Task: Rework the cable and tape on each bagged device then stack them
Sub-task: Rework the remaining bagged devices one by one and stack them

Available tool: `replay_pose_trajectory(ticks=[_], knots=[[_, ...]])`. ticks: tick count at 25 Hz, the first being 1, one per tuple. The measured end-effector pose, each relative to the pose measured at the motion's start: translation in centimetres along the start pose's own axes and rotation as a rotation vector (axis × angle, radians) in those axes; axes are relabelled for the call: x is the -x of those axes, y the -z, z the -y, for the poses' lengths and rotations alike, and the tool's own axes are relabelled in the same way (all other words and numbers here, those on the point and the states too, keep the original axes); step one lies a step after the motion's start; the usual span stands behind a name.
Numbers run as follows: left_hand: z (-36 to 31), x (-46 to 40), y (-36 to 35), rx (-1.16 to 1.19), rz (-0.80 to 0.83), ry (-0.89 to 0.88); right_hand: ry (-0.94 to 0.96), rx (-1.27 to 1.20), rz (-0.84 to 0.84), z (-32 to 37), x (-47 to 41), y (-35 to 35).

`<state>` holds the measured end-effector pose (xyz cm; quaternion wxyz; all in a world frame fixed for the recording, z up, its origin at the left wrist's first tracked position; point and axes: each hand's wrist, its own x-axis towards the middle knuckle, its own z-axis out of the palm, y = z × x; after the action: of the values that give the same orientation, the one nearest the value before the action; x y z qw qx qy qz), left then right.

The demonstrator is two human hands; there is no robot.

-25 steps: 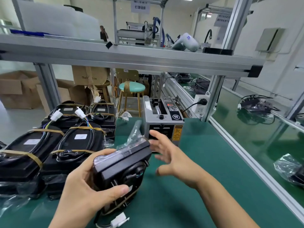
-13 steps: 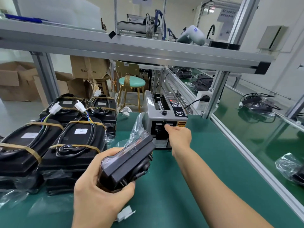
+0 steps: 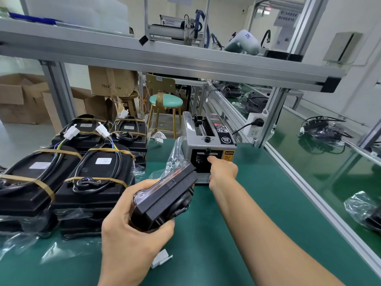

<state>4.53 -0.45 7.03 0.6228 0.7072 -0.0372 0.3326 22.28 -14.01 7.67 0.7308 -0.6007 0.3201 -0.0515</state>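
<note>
at the centre of the frame, a person's left hand (image 3: 132,230) grips a black bagged device (image 3: 165,200), fingers and thumb curled round its lower end, holding it tilted above the green bench (image 3: 237,223); the clear bag (image 3: 175,159) trails up from its upper end, and a white connector (image 3: 161,259) hangs just below the hand. the right hand (image 3: 222,172) reaches up the middle of the frame to the front slot of a grey tape dispenser (image 3: 208,145), its fingers curled and its fingertips at the slot; whether they pinch a piece of tape cannot be told. at the left of the frame stand stacks of finished devices (image 3: 99,176), each black, with cable coiled on top and bound by tan tape bands (image 3: 41,183), white plugs (image 3: 71,132) sticking up from the rear ones. loose clear bags (image 3: 24,242) lie at the lower left. at the right edge, another bagged device (image 3: 369,211) lies on the neighbouring green conveyor. a teal stool (image 3: 166,101) stands behind the bench, upper centre.
</note>
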Motion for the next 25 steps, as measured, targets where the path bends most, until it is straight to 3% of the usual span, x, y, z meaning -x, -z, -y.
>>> replay_pose_trajectory(ticks=[2,6,8,12,25], knots=[[0.1,0.0,0.0,0.012,-0.004,-0.004,0.002,-0.029,0.115,0.5,1.7,1.1],[0.5,0.2,-0.5,-0.015,-0.025,-0.020,0.250,-0.016,0.712,0.9,7.8,5.4],[0.7,0.4,-0.8,-0.038,-0.036,-0.015,0.330,0.033,0.900,0.7,10.5,6.8],[0.6,0.8,-1.1,-0.072,-0.047,-0.012,0.401,0.090,0.859,-0.1,11.8,7.4],[0.6,0.9,-1.2,-0.075,-0.068,-0.008,0.356,0.080,0.824,-0.8,12.2,6.9]])
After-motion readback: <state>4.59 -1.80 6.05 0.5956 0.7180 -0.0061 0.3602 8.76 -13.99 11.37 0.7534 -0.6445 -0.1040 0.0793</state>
